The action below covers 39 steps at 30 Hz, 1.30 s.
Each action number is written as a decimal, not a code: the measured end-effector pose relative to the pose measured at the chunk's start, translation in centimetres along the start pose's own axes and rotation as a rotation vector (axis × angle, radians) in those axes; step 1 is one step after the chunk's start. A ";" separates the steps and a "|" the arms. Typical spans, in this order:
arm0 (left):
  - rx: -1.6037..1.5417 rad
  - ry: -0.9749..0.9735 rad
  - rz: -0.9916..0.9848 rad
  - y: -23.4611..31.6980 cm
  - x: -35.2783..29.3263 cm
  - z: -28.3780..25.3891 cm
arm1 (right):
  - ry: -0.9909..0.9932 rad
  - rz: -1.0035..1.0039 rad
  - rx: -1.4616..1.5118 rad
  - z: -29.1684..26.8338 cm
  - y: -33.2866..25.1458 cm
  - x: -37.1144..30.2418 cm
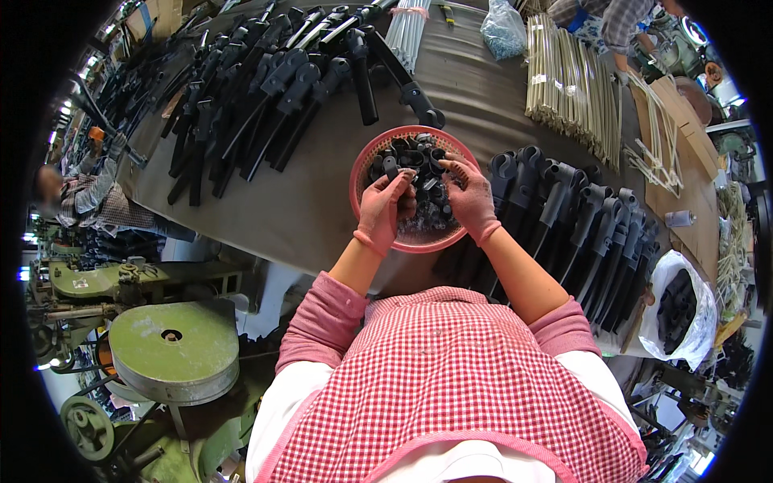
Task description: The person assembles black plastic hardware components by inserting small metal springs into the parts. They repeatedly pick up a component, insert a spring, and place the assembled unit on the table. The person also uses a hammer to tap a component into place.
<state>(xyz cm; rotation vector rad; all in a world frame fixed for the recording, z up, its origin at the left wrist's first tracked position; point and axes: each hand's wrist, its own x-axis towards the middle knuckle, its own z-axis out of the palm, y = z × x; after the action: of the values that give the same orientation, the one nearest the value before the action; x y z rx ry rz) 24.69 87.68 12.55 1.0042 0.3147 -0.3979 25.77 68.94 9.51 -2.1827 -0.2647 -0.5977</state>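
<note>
Both my hands wear pink gloves and are over a round red basket [355, 187] full of small black plastic parts [425, 146]. My left hand [382, 212] is at the basket's left side, thumb and fingers pinched on a small black plastic part [391, 167]. On the right side, my right hand [471, 198] has its fingers curled inward among the parts. Whatever lies between those fingertips is too small to tell. Some clear and grey bits [435, 216] show lower in the basket, between the two hands.
Black tubular parts with rounded heads [282, 88] are piled at the far left; similar ones [576, 209] lie right of the basket. Pale rod bundles [564, 88], a clear bag [503, 32] and a white bag [700, 314] stand right. A green machine [173, 346] is left. Other people work nearby.
</note>
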 end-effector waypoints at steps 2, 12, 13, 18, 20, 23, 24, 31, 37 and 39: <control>0.010 -0.003 0.001 -0.1 -0.1 0.2 | -0.079 0.252 0.302 0.0 -1.0 0.1; 0.180 -0.115 0.124 0.3 -1.7 1.1 | -0.184 0.654 0.832 -0.9 -6.5 -0.1; 0.183 -0.147 0.155 0.4 -2.0 1.2 | -0.145 0.640 0.851 -1.1 -6.8 -0.1; 0.249 -0.134 0.288 0.4 -2.8 1.8 | -0.228 0.479 0.643 -2.8 -7.7 0.3; 0.364 -0.156 0.396 0.4 -2.9 1.6 | -0.308 0.357 0.442 -3.7 -7.6 0.5; 0.403 -0.238 0.333 0.2 -3.4 0.4 | -0.496 0.489 0.591 -5.0 -7.3 0.2; 0.393 -0.273 0.277 0.1 -3.7 -0.2 | -0.528 0.583 0.649 -5.2 -7.2 -0.1; 0.169 -0.358 0.092 -2.3 -5.9 -4.1 | -0.368 0.818 0.847 -2.2 -8.7 -5.4; 0.071 -0.276 0.101 -4.4 -7.2 -5.5 | -0.498 0.709 0.724 -0.9 -8.5 -6.0; 0.064 -0.239 0.134 -5.1 -7.7 -6.3 | -0.750 0.695 0.746 -0.8 -8.2 -5.9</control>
<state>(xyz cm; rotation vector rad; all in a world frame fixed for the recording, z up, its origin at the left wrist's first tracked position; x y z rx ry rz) 15.09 92.07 8.93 1.0221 0.0193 -0.4033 17.31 73.56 12.56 -1.5114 -0.0721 0.6403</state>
